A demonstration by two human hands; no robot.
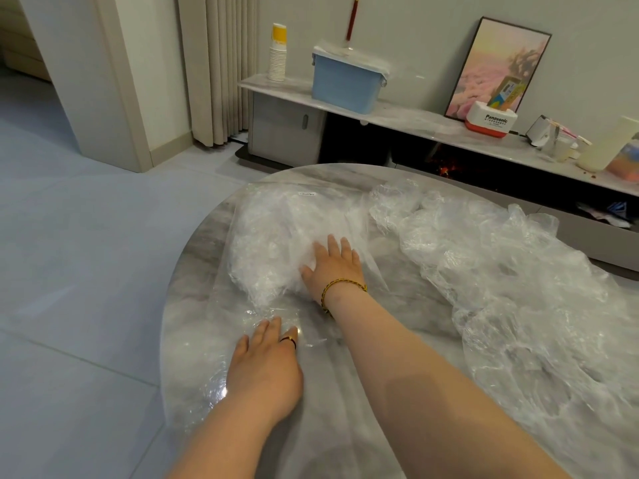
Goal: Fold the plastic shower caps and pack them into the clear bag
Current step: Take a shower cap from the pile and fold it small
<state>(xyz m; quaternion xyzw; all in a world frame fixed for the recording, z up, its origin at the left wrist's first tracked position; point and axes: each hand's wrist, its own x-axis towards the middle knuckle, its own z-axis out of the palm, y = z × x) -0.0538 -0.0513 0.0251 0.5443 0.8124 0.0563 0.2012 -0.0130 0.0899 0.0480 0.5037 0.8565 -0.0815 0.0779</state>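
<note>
crumpled shower caps [273,243] fill clear bag [228,305] — left hand [266,364] and right hand [333,267] press it, fingers flat.

Loose shower caps [511,292] run off the right edge; the label [307,194] seems unreadable

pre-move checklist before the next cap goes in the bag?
1. Clear bag lying on the table: ok.
2. Left hand flat on the bag's near end: ok.
3. Right hand free to fetch a cap: not ok, it presses on the packed caps.
4. Loose shower caps folded: not ok, they lie in a crumpled pile on the right.
5. Bag mouth open: cannot tell.
</note>
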